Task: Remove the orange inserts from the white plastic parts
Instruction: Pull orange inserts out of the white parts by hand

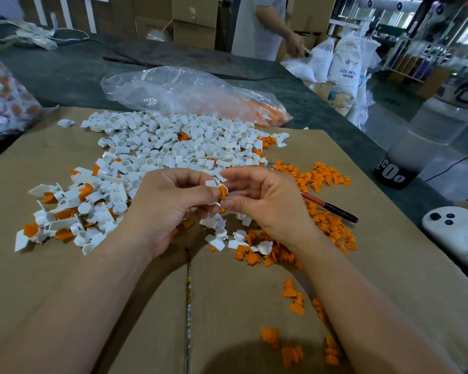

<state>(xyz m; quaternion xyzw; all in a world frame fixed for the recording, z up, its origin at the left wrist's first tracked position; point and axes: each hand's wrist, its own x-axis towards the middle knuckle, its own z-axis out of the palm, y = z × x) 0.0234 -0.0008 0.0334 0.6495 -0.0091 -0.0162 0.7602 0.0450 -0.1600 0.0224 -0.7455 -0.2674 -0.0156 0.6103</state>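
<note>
1. The left hand was curled, its thumb and fingertips pinching a small white plastic part above the middle of the cardboard sheet.
2. The right hand was curled too, its thumb and forefinger pinching the orange insert at the part's 3 o'clock end. Whether the insert sat inside the part or was free of it could not be told.
3. From the hands, a heap of empty white parts lay at 12 o'clock.
4. White parts with orange inserts in them lay at 9 o'clock.
5. Loose orange inserts were spread from 2 to 5 o'clock.
6. A red and black pen lay among them at 3 o'clock, its near end hidden behind the right hand.
7. A clear plastic bag lay past the white heap at 12 o'clock, with orange pieces in its 3 o'clock end.
</note>
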